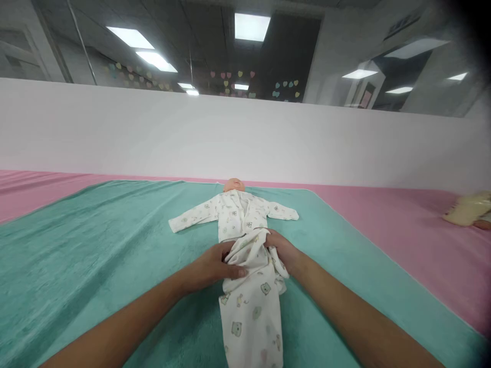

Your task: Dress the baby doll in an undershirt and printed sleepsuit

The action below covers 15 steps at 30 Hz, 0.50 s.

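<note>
A baby doll (233, 184) lies on its back with its head at the far end. It wears a white printed top (232, 212), sleeves spread to both sides. Below the top, white baby pants (255, 312) with bear prints stretch toward me, bunched near the waist. My left hand (218, 266) grips the left side of the bunched cloth, thumb lying over it. On the other side, my right hand (282, 248) holds the waist part, its fingertips hidden in the folds. The doll's legs are covered or out of sight.
A teal blanket (115, 255) lies under the doll, over a pink sheet (383, 220). A low white wall (230, 138) with dark glass above stands behind. At the far right is a pale yellowish object (466, 209), partly cut off.
</note>
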Each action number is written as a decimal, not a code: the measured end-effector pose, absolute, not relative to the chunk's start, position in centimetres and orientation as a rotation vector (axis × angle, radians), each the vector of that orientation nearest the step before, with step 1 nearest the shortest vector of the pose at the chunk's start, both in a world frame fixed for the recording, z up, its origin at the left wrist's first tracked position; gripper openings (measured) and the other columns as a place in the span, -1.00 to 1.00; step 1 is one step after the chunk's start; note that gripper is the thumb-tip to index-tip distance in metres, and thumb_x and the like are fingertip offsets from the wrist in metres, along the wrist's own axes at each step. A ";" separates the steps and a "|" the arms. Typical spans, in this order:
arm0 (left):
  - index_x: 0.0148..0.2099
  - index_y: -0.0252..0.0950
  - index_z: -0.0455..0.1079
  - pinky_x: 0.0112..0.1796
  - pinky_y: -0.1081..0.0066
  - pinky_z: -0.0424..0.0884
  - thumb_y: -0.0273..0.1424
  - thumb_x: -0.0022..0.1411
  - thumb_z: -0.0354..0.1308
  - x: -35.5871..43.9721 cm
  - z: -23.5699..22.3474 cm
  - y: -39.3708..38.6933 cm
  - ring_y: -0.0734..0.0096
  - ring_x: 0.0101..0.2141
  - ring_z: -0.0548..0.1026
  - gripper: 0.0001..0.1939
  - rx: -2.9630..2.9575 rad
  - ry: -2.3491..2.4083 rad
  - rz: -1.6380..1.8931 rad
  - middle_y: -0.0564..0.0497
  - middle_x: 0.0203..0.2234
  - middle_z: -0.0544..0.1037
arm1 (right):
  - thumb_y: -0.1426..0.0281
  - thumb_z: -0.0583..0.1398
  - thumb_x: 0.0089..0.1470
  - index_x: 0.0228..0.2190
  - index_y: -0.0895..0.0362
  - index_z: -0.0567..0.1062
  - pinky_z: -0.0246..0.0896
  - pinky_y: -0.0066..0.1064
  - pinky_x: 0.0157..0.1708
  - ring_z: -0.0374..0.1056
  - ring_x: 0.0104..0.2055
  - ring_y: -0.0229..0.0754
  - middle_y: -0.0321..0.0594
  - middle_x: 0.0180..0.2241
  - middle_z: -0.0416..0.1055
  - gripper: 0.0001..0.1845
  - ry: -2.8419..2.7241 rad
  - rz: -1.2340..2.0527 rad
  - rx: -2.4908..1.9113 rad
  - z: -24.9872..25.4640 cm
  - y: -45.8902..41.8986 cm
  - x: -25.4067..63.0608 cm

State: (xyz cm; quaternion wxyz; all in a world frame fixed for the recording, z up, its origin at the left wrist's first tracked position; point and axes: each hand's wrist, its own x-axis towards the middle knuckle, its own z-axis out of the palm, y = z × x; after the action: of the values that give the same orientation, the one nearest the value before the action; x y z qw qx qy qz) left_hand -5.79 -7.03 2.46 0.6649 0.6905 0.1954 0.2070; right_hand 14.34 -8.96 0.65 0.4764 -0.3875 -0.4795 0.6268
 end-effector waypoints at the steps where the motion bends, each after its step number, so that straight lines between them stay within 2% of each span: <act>1: 0.00 -0.26 0.33 -0.25 0.33 0.33 -0.32 0.01 0.22 -5.9 2.3 -7.0 0.21 -0.22 0.42 -0.55 1.510 0.463 0.495 -0.07 -0.22 0.48 | 0.49 0.14 -0.25 -0.35 0.16 0.45 0.18 -0.44 -0.47 0.30 -0.44 -0.22 -0.24 -0.43 0.41 -0.71 -1.249 1.539 -0.964 1.0 -9.0 14.3; 5: 0.02 -0.29 0.30 -0.24 0.34 0.33 -0.25 0.15 0.08 -6.1 1.5 -7.2 0.24 -0.22 0.42 -0.60 1.232 0.519 0.655 -0.13 -0.19 0.46 | 0.41 0.27 -0.23 -0.26 0.11 0.45 0.21 -0.39 -0.33 0.32 -0.30 -0.18 -0.25 -0.29 0.41 -0.63 -1.686 1.576 -1.079 3.1 -9.5 14.1; 9: -0.04 -0.33 0.34 -0.25 0.33 0.33 -0.18 0.20 -0.01 -6.2 1.8 -7.4 0.24 -0.26 0.43 -0.61 1.217 0.448 0.586 -0.17 -0.23 0.47 | 0.30 0.34 -0.30 -0.40 0.14 0.52 0.19 -0.35 -0.33 0.33 -0.31 -0.11 -0.22 -0.36 0.45 -0.68 -2.017 1.541 -1.254 3.9 -9.8 14.0; 12: -0.10 -0.34 0.38 -0.28 0.36 0.32 -0.15 0.19 -0.01 -6.3 2.5 -7.4 0.27 -0.29 0.44 -0.60 1.372 0.469 0.489 -0.12 -0.29 0.49 | 0.24 0.31 -0.24 -0.38 0.16 0.52 0.20 -0.31 -0.30 0.35 -0.30 -0.11 -0.20 -0.36 0.45 -0.67 -1.809 1.550 -1.187 2.9 -9.7 13.9; 15: -0.22 -0.32 0.43 -0.33 0.42 0.30 -0.18 0.08 0.13 -6.5 2.9 -7.3 0.31 -0.34 0.43 -0.67 1.612 0.538 0.402 -0.03 -0.36 0.50 | 0.20 0.26 -0.15 -0.27 0.18 0.50 0.21 -0.27 -0.26 0.36 -0.29 -0.12 -0.17 -0.37 0.45 -0.61 -1.512 1.558 -1.051 1.8 -9.8 13.8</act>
State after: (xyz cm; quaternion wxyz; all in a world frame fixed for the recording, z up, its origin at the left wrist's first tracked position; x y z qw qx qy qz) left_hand -6.46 -7.34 2.87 0.6425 0.7073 0.2362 0.1765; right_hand 13.82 -9.76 1.80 0.3565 -0.4071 -0.5857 0.6034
